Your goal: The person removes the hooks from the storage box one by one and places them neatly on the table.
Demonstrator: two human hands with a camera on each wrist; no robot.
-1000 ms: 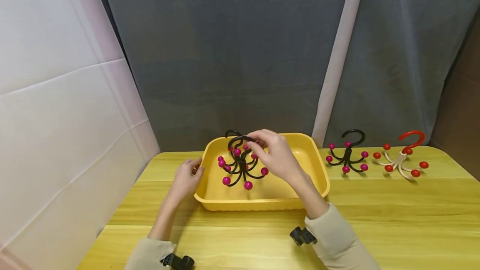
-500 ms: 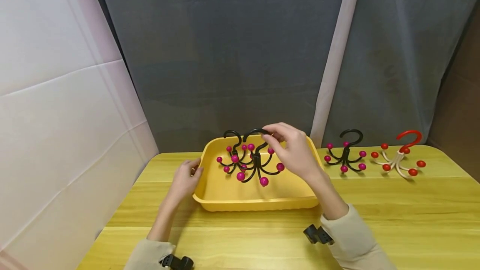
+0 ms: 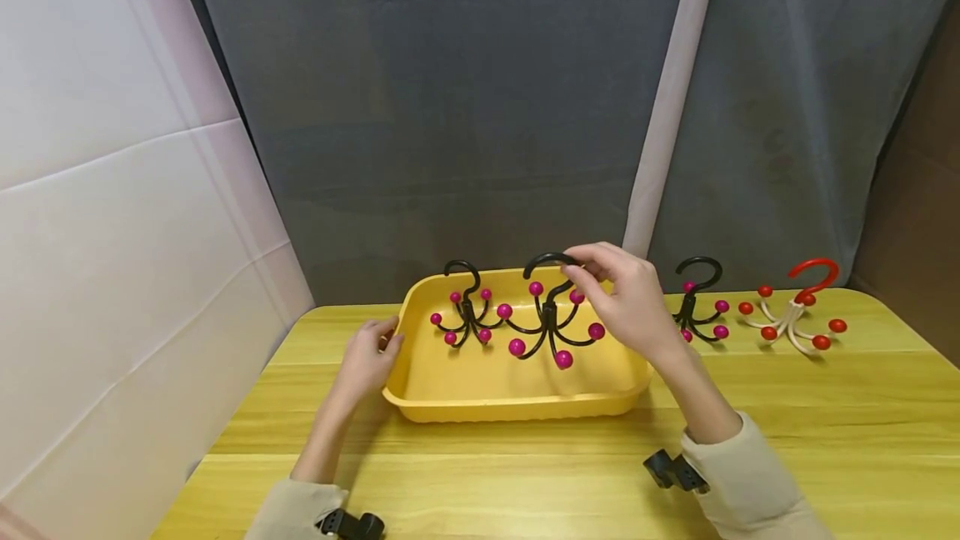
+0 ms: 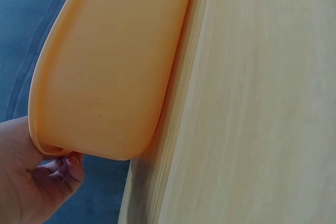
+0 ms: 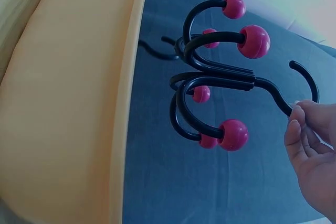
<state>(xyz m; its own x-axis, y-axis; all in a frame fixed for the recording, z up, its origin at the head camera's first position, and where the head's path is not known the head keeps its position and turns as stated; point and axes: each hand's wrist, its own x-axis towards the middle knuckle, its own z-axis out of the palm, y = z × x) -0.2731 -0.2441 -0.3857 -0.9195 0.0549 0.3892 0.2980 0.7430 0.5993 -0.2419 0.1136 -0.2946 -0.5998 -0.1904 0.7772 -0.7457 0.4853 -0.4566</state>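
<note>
My right hand (image 3: 628, 302) pinches the top hook of a black multi-arm hook hanger (image 3: 550, 319) with magenta ball tips. It hangs upright over a yellow plastic basin (image 3: 517, 412). In the right wrist view, thumb and fingertips hold the hanger's hook (image 5: 273, 94), with its arms spread beyond the basin rim (image 5: 128, 98). At the basin's left end, my left hand (image 3: 369, 358) grips the rim; in the left wrist view its fingers (image 4: 72, 169) curl under the edge. A second black hanger (image 3: 468, 315) with magenta balls stands upright in the basin's left part.
On the wooden table (image 3: 480, 473), right of the basin, stands another black hanger (image 3: 688, 307), partly behind my right hand. Farther right is a white hanger (image 3: 789, 319) with a red hook and red balls. A grey curtain (image 3: 450, 107) lies behind, a white one (image 3: 135, 232) at left.
My right hand has carried the held hanger rightward across the basin, away from the hanger standing at the left. My left hand stays on the rim.
</note>
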